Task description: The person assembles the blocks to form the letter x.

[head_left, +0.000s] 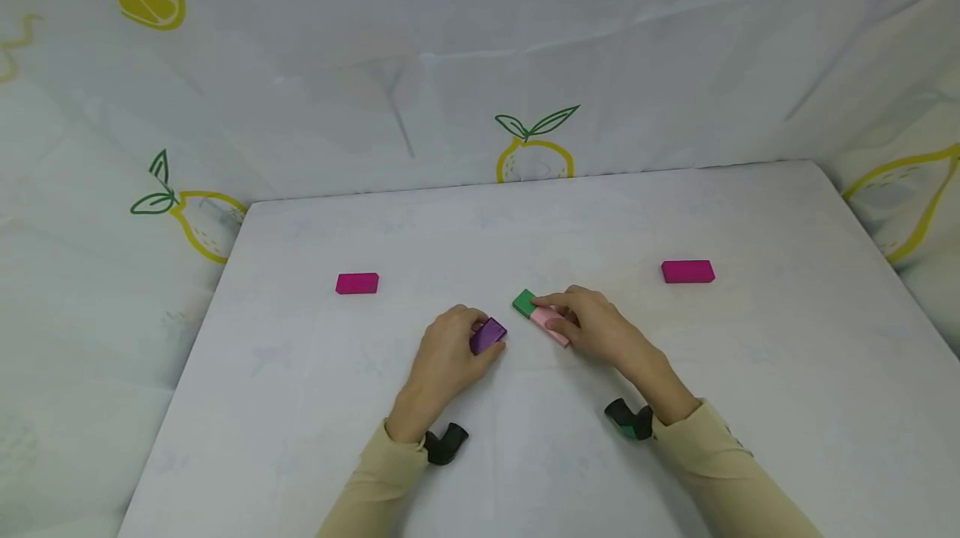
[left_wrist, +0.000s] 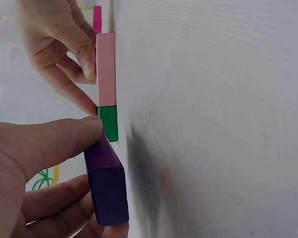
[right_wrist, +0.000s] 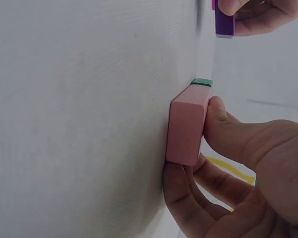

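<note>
My left hand (head_left: 448, 352) pinches a purple block (head_left: 488, 335) between thumb and fingers, near the middle of the white table. In the left wrist view the purple block (left_wrist: 107, 183) is tilted, with a shadow on the tabletop beside it. To its right, my right hand (head_left: 596, 324) grips a pink block (head_left: 550, 325) by its sides. A green block (head_left: 523, 303) sits end to end against the pink one, at its far left end. In the right wrist view the pink block (right_wrist: 186, 131) lies along the table, the green block (right_wrist: 202, 82) behind it.
One magenta block (head_left: 357, 283) lies at the left of the white table (head_left: 480, 229), another magenta block (head_left: 687, 272) at the right. A white cloth with lemon prints (head_left: 534, 158) hangs behind the table's far edge. Dark wrist cameras (head_left: 446, 444) sit at both cuffs.
</note>
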### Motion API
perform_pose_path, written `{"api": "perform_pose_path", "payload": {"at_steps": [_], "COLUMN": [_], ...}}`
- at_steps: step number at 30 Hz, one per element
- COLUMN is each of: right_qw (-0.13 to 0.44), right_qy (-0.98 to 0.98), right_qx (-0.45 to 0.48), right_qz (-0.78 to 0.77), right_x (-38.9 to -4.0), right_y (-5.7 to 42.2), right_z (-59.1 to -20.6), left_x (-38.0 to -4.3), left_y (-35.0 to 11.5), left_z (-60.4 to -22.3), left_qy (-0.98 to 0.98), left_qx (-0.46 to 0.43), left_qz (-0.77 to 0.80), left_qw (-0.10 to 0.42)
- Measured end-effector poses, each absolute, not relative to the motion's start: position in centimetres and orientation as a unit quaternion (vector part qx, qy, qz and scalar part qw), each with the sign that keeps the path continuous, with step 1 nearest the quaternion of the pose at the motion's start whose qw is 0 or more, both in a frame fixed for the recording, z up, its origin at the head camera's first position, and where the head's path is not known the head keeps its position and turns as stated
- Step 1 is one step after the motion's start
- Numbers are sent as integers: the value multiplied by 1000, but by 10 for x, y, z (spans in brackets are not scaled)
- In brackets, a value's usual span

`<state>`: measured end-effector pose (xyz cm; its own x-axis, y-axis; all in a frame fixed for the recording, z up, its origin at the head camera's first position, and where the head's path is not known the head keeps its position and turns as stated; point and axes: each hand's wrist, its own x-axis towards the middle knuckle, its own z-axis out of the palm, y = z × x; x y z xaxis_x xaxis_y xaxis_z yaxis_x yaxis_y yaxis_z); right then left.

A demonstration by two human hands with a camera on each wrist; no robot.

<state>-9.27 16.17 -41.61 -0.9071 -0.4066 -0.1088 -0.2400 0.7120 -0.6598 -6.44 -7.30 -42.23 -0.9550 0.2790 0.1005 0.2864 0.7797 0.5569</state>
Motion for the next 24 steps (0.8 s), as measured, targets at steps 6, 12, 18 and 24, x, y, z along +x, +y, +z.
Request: {"api": "perform_pose_path", "payload": {"at_steps": [6,12,18,24], "right_qw": [124,121,121,127], "right_qy": [915,914,915,914], "right_qx": [-179,-183,-181,-179], "right_qz": [-339,-342,-341,-341], "right_x": [-94,-94,-94,-95], "right_y": [162,162,162,162], "right_z": [-418,-419,-418,-418], "left_x": [-71,-75,-79,-82], "left_y": [-67,-61,-57,-52], "left_z": [-425,-427,-427,-427], "left_qy": [-943,-943,-941,-941], "left_qx": [-156,-158,-156,-155], "left_qz": [-292,-293,-299,-300], "left_qw": [4,1,-5,-9]}}
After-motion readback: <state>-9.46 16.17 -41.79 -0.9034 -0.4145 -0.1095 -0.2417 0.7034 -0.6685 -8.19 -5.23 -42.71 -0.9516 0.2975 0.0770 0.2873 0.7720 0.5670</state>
